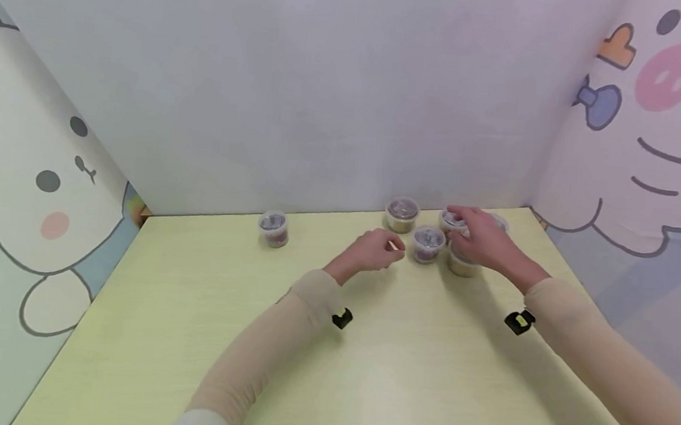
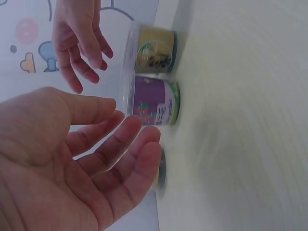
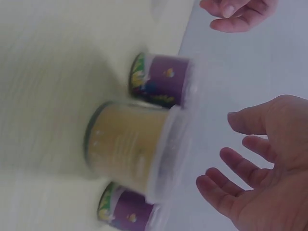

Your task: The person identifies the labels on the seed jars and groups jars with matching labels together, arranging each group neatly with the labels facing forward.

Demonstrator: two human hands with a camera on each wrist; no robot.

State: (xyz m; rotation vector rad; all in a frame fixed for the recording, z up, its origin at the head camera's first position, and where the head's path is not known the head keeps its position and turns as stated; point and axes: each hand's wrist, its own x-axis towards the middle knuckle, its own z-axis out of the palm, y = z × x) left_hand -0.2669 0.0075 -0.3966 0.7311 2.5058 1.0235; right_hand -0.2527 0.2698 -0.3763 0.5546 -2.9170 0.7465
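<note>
My left hand (image 1: 374,249) hovers just left of a small purple cup (image 1: 428,245) with a clear lid. Its fingers (image 2: 126,159) are loosely bent and hold nothing. Over the right-hand group of cups is my right hand (image 1: 482,240), its fingers relaxed and spread. A gap separates it from the tan lidded cup (image 3: 127,144) in the right wrist view. That cup stands upright between two purple cups, the upper one (image 3: 166,79) and the lower one (image 3: 130,209). My right hand partly hides the cups behind it in the head view.
A tan cup (image 1: 401,216) stands by the back wall, left of the group. Farther left is a lone purple cup (image 1: 273,229). The pale yellow table (image 1: 216,316) meets the grey-white back wall (image 1: 301,101); cartoon-printed panels stand at both sides.
</note>
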